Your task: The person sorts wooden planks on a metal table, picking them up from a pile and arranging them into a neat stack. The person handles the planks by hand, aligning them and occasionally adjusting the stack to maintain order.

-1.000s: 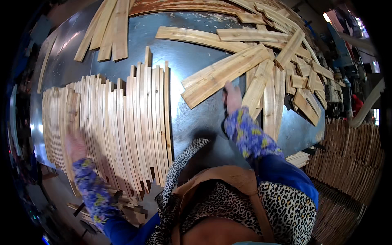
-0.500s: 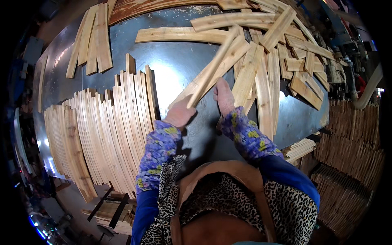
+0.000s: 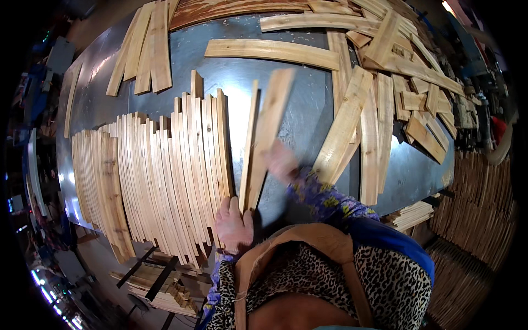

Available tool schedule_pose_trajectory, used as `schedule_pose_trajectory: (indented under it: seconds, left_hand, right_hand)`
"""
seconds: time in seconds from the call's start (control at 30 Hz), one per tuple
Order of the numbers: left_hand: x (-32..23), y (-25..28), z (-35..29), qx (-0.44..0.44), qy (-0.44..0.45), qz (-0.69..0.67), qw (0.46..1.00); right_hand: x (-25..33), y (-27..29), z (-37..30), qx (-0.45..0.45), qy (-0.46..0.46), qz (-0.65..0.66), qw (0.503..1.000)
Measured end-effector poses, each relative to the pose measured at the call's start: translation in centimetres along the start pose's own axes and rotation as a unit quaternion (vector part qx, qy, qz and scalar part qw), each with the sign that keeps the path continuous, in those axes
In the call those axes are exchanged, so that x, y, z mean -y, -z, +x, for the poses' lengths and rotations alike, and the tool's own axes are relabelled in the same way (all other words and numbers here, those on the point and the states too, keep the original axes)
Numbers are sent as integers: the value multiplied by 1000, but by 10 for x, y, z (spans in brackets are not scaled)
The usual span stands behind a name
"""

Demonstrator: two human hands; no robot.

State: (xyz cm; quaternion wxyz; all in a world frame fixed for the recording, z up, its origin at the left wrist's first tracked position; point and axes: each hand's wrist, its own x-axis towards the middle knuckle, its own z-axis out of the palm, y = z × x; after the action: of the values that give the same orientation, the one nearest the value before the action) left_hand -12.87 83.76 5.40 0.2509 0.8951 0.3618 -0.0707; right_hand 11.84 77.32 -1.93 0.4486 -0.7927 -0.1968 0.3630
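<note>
Two wooden boards are between my hands, close to the right side of a row of boards standing on edge (image 3: 165, 170). One is a narrow-looking board on its edge (image 3: 250, 143); the other is a wider-looking board (image 3: 270, 121), leaning and blurred at its far end. My left hand (image 3: 235, 228) is at their near ends, fingers beside the row and thumb on the other side, closed about the ends. My right hand (image 3: 281, 162), smeared by motion, grips the right edge of the leaning board around its middle.
A loose pile of boards (image 3: 344, 121) covers the table's right side, with short pieces (image 3: 426, 137) farther right. One board (image 3: 272, 52) lies crosswise at the back. Several boards (image 3: 144, 49) rest far left. Stacked boards (image 3: 473, 203) stand beyond the metal table (image 3: 308, 115) at right.
Both hands have moved left with the boards, the left one also nearer to me. The boards have swung from a slant to nearly parallel with the row and have come apart at their far ends.
</note>
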Motion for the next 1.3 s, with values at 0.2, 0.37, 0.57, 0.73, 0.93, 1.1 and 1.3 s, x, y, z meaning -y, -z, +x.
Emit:
schedule_pose_trajectory:
  seconds: [0.2, 0.37, 0.57, 0.73, 0.93, 1.1, 1.3]
  left_hand:
    - [31, -45, 4, -81, -19, 145, 986]
    - [28, -45, 15, -38, 13, 117, 992]
    - [23, -35, 15, -13, 32, 83, 996]
    - [26, -43, 12, -72, -4, 78, 994]
    - [15, -24, 16, -86, -30, 80, 993]
    - [25, -34, 11, -149, -57, 89, 983]
    - [18, -21, 20, -130, -54, 63, 988]
  right_hand:
    - [41, 10, 77, 215, 67, -255, 940]
    - [54, 158, 281, -131, 212, -580, 775]
    - [124, 119, 256, 111, 28, -554, 825]
    - [72, 104, 144, 210, 11, -93, 973]
    - [20, 80, 52, 125, -32, 242, 962]
    - [106, 44, 81, 67, 49, -34, 996]
    - [248, -8, 227, 96, 176, -208, 957]
